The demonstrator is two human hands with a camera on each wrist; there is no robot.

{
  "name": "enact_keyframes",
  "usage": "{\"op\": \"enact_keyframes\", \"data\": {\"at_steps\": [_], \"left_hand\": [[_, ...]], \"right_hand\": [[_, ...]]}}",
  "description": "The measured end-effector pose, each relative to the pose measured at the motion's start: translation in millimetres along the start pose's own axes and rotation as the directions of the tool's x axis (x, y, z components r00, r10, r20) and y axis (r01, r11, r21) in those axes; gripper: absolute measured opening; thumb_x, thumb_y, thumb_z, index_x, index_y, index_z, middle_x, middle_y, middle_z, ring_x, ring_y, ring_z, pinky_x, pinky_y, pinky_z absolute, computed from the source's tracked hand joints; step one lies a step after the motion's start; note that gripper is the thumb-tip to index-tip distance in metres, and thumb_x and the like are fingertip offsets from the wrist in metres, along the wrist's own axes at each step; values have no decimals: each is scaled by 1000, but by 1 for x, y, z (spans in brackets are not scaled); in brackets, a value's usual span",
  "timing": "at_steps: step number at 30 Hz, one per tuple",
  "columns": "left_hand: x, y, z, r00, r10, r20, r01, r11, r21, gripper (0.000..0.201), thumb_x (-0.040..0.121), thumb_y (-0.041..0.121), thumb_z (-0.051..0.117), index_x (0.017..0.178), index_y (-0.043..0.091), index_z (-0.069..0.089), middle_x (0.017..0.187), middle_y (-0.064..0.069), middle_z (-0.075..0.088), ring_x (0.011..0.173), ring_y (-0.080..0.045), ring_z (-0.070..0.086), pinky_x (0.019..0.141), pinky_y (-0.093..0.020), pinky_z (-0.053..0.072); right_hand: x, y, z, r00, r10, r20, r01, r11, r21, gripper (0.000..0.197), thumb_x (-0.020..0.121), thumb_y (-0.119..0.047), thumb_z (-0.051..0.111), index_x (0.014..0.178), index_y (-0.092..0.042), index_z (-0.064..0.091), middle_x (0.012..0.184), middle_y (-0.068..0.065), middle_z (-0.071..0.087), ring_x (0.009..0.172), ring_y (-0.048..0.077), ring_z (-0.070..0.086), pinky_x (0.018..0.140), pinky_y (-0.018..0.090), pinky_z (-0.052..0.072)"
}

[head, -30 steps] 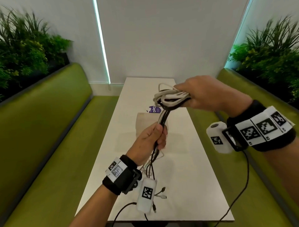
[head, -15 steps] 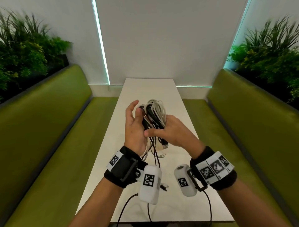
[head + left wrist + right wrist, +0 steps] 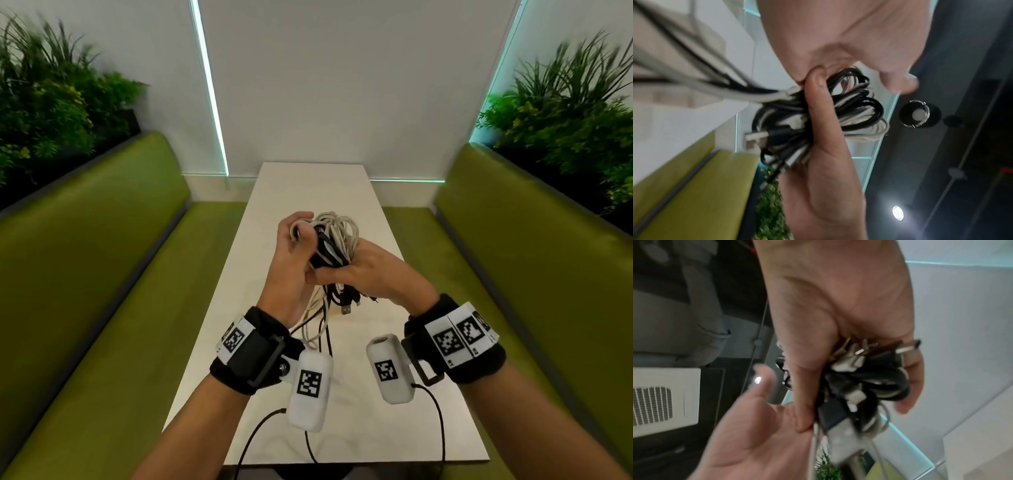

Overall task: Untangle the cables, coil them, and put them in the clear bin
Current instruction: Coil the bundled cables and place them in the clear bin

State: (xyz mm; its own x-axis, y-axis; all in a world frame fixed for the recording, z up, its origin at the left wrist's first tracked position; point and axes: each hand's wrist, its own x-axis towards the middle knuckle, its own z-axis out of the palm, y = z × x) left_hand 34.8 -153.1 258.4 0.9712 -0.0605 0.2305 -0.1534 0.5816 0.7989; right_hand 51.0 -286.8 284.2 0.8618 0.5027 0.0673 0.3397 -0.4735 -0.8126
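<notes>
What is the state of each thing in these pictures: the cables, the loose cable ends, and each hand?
cable bundle: black and white cables mixed, still tangled, held up above the white table.
loose cable ends: hang from the bundle toward the table, uncoiled.
USB plug: dangles free below the bundle.
right hand: grips the bundle, fingers curled round it.
left hand: fingertips hook a white loop at the bundle's top.

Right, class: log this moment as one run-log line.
phase: untangling | right hand: grips cable bundle | left hand: fingers curled on white loop | bin: unseen
</notes>
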Motion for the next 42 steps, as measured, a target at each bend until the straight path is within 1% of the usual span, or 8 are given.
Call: {"op": "enact_keyframes", "data": {"at_steps": [3,10,19,25,30,34,38,42], "left_hand": [[-3,0,-1,998,37,48,-48,970,237,96,47,33,92,129,32,42,120,-20,57,107,-25,63,80,-33,54],[-1,7,9,982,110,-156,-75,975,211,35,75,-6,73,105,9,64,84,-14,69,78,-26,69,69,-31,55],[-5,20,6,999,-37,-9,37,996,85,63,69,14,73,129,14,54,76,-4,68,68,-21,68,66,-30,56],[-6,20,9,1000,-13,-3,14,987,160,19,74,9,73,90,5,64,68,-7,66,62,-21,65,62,-31,56],[-4,21,13,1000,16,19,-19,984,178,22,68,11,75,86,6,62,66,-7,65,65,-22,65,61,-32,56],[-2,19,14,1000,26,-12,-24,985,170,24,68,16,75,85,7,61,69,-5,67,72,-23,67,68,-34,57],[2,12,3,998,58,-3,-55,956,288,59,59,44,85,104,13,61,97,-11,71,96,-26,68,79,-39,53],[-1,-7,-25,989,-80,123,34,941,335,119,48,65,82,144,36,18,129,-1,60,119,-15,58,96,-35,50]], "right_hand": [[-1,0,4,1000,-21,-1,21,1000,-16,32,79,-18,70,109,-12,62,102,10,68,96,25,64,90,44,51],[-2,-3,25,997,-82,-15,82,997,6,29,80,-8,64,108,-6,60,95,18,68,87,33,65,78,53,52],[-12,-3,21,991,-108,81,98,987,124,16,92,-23,61,79,-13,63,74,7,66,75,28,64,75,49,52],[-17,-3,28,998,-65,14,62,986,155,11,89,-12,60,88,-1,61,72,9,64,65,21,59,64,37,51],[-14,-2,28,998,-66,-20,69,971,228,23,85,-18,61,108,-20,59,102,17,66,98,35,62,89,54,50],[-13,-1,24,999,-48,-25,52,982,180,6,82,-4,61,87,-5,65,79,14,66,71,24,63,68,44,53],[-12,-1,18,999,-45,-25,49,982,180,19,88,-14,64,75,-1,64,64,6,62,52,9,54,53,21,44],[-12,-1,9,986,-80,-143,112,967,228,29,83,-30,67,82,-1,66,68,8,63,64,15,59,65,25,49]]}}
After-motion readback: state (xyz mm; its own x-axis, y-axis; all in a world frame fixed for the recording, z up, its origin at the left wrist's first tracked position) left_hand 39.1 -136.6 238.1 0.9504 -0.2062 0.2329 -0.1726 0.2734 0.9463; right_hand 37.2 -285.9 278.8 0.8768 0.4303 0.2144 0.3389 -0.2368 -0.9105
